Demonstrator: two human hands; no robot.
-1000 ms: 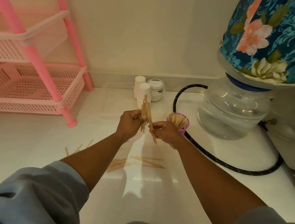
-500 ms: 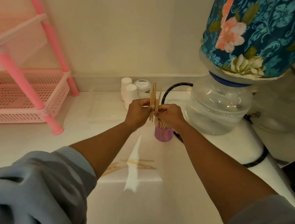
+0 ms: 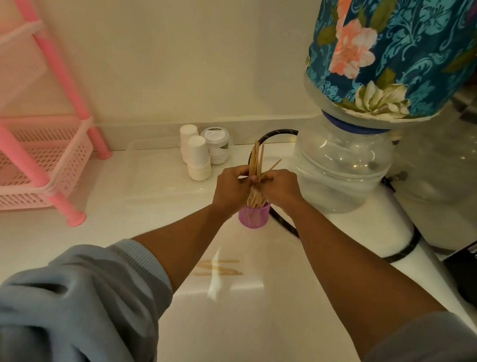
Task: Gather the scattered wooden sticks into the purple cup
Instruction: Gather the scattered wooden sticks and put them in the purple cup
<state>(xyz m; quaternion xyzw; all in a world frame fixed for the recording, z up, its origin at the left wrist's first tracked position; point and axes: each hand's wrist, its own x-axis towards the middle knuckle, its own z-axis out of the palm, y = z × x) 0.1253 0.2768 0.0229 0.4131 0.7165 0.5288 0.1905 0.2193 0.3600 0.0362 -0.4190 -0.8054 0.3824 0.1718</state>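
A small purple cup (image 3: 253,217) stands on the white counter, with several wooden sticks inside it. Directly above the cup, my left hand (image 3: 232,187) and my right hand (image 3: 281,189) together grip an upright bundle of wooden sticks (image 3: 256,160); the bundle's lower ends reach down into the cup. Several loose wooden sticks (image 3: 219,268) lie flat on the counter nearer to me, between my forearms.
White paper cups (image 3: 195,153) and a small lidded jar (image 3: 217,145) stand behind the hands by the wall. A water dispenser jug (image 3: 341,163) under a floral cover sits right, a black hose (image 3: 283,222) looping around it. A pink rack (image 3: 23,160) stands left.
Both hands carried the stick bundle from beside the cup to right above it and lowered its ends into the cup. The view shifted, so the cup now sits below the hands.
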